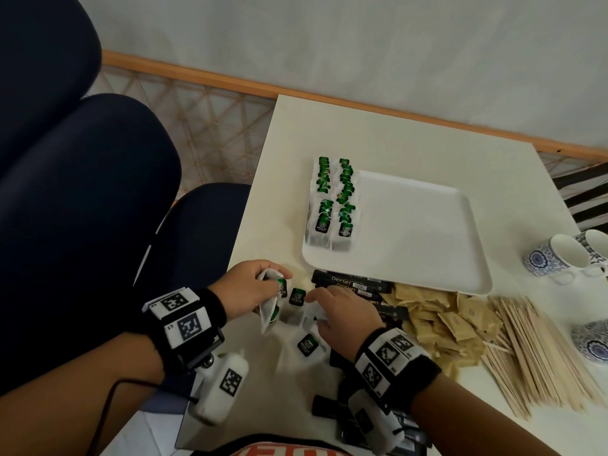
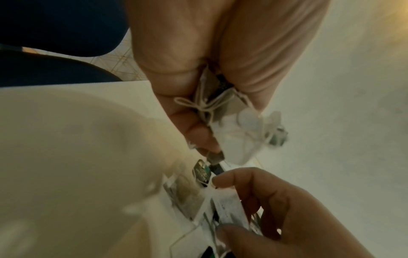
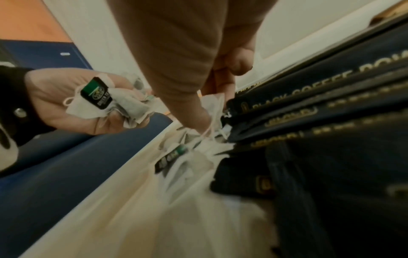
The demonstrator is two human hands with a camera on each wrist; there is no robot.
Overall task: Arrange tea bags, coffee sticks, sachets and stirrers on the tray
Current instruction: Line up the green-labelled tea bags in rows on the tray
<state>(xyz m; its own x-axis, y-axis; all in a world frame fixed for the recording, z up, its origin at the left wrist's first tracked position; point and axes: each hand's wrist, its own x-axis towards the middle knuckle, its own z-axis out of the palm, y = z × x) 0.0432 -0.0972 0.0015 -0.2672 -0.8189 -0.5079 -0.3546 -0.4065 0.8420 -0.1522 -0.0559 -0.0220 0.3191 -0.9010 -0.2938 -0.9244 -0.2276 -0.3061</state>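
A white tray (image 1: 411,232) lies on the table with green-labelled tea bags (image 1: 332,199) laid in two rows along its left side. My left hand (image 1: 273,284) hovers near the table's left edge and grips a bunch of tea bags (image 3: 123,104), strings dangling (image 2: 205,104). Just right of it, my right hand (image 1: 316,311) reaches into loose tea bags (image 1: 307,343) on the table and pinches one (image 2: 229,206) between thumb and forefinger. Black coffee sticks (image 1: 355,284), brown sachets (image 1: 437,320) and wooden stirrers (image 1: 539,357) lie in heaps in front of the tray.
Patterned cups (image 1: 556,258) stand at the right edge, another (image 1: 592,340) nearer me. More coffee sticks (image 1: 329,406) lie under my right wrist. A dark blue chair (image 1: 82,192) stands left of the table. A white wall runs behind.
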